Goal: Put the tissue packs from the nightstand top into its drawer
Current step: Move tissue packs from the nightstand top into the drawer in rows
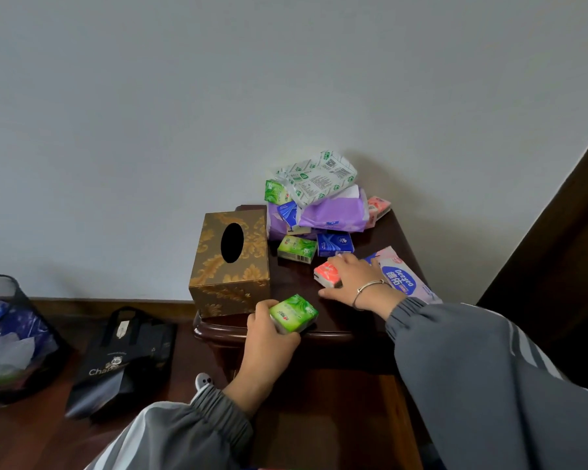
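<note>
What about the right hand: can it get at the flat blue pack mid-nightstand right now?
Probably yes. The right hand has a pink pack in its grip, fingertips just short of the blue pack, with nothing between; it would need to drop the pink one first.

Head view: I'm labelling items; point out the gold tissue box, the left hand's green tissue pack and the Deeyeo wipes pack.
gold tissue box (231, 293): head view, front side.
green tissue pack (294, 312): head view, top face.
Deeyeo wipes pack (399, 281): head view, blue label.
</note>
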